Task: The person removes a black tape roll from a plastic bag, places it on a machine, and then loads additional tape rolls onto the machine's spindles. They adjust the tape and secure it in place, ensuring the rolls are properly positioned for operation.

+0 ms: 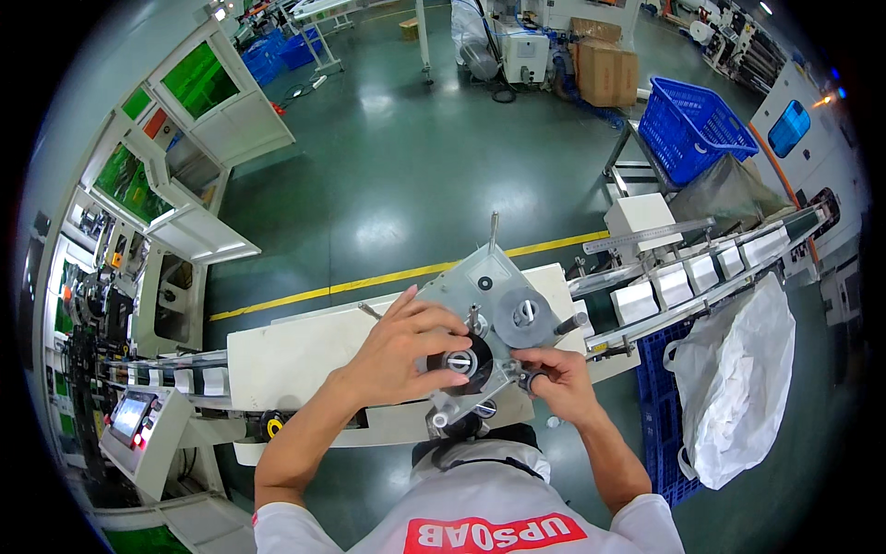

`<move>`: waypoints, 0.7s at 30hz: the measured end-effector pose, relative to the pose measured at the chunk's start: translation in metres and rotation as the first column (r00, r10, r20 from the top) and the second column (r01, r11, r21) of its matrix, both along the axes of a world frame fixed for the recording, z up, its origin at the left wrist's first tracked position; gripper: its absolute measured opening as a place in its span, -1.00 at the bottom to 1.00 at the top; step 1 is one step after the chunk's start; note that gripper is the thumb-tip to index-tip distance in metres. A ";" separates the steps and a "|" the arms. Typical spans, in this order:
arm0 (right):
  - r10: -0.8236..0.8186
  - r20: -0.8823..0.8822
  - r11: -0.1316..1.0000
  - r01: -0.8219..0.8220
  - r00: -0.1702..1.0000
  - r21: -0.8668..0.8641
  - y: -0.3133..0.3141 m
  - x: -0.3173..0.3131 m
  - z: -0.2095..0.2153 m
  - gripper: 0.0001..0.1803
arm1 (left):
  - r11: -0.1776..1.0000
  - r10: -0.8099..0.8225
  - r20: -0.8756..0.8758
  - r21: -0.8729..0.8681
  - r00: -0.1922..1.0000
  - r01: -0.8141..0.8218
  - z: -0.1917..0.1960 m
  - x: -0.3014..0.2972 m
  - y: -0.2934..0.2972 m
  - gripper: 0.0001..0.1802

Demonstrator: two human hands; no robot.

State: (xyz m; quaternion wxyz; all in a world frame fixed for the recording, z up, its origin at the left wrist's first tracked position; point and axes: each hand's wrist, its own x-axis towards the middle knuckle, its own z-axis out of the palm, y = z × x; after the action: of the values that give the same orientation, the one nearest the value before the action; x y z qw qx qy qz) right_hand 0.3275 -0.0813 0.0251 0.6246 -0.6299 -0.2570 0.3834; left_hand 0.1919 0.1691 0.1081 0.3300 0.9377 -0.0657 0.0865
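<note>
My left hand curves its fingers and thumb around the edge of a black round reel, which sits on a grey metal plate of a machine head. My right hand pinches a small dark knob-like part at the plate's near right edge; my fingers partly hide it. Beside the black reel, farther right, a clear, greyish roll is mounted on the same plate. Metal rods stick out from the plate, among them a grey roller at its right.
A conveyor with white packs runs to the right, with a white bag below it. A blue basket stands at the far right. To the left are a control panel and a machine with opened green-windowed doors.
</note>
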 end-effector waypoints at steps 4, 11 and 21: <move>0.000 0.090 1.000 0.000 0.996 -0.008 0.000 0.001 -0.006 -0.47 | 1.000 -0.016 -0.033 -0.026 0.999 0.015 -0.001 0.002 0.002 -0.60; 0.020 -0.047 0.997 -0.023 0.999 -0.068 0.001 0.003 0.006 -0.56 | 0.998 -0.026 -0.052 -0.062 0.998 0.022 -0.004 0.003 0.006 -0.59; -0.301 -0.033 0.953 0.302 0.953 0.036 -0.030 0.025 0.093 -0.63 | 0.994 0.003 0.037 -0.107 0.999 0.001 -0.010 -0.002 0.002 -0.54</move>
State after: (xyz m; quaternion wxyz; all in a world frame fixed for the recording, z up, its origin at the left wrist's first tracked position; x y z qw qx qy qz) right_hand 0.3530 -0.1117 0.1183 0.6919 -0.6437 -0.1572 0.2868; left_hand 0.1896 0.1707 0.0981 0.3784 0.9170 -0.0664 0.1072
